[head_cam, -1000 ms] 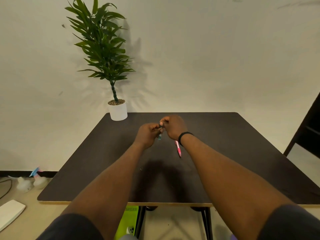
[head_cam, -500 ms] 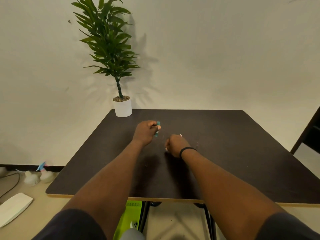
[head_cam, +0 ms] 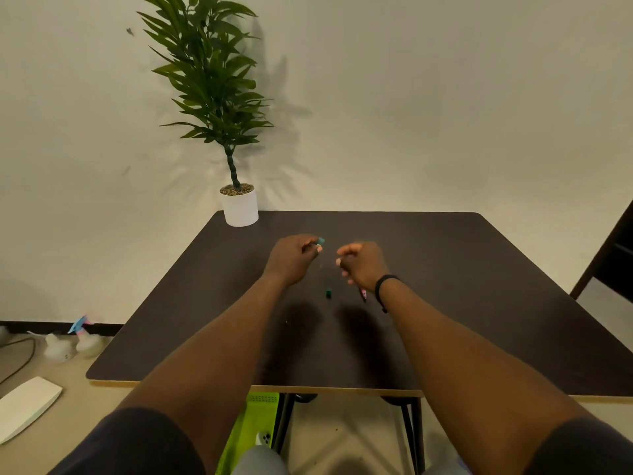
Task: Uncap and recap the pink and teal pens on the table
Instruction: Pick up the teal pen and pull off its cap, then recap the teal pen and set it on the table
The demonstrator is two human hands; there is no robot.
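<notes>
A teal piece [head_cam: 320, 241], cap or pen end, shows at the left hand [head_cam: 291, 258], pinched in curled fingers. A small teal bit [head_cam: 328, 293] lies on the counter [head_cam: 479, 286], probably set down to free the hands. The right hand [head_cam: 363, 265] is clenched above the pink pen [head_cam: 363, 295]; I cannot tell what it holds.

1 head cam — looks fwd/down at table [head_cam: 479, 269].

Potted plant [head_cam: 239, 207] behind hands, on table [head_cam: 479, 286]

Soft, warm, fairly dim light. The potted plant [head_cam: 219, 108] throws feathery shadows rightward on the wall [head_cam: 445, 97]. Wide-angle bending curves the edges; fingertips blur slightly.
</notes>
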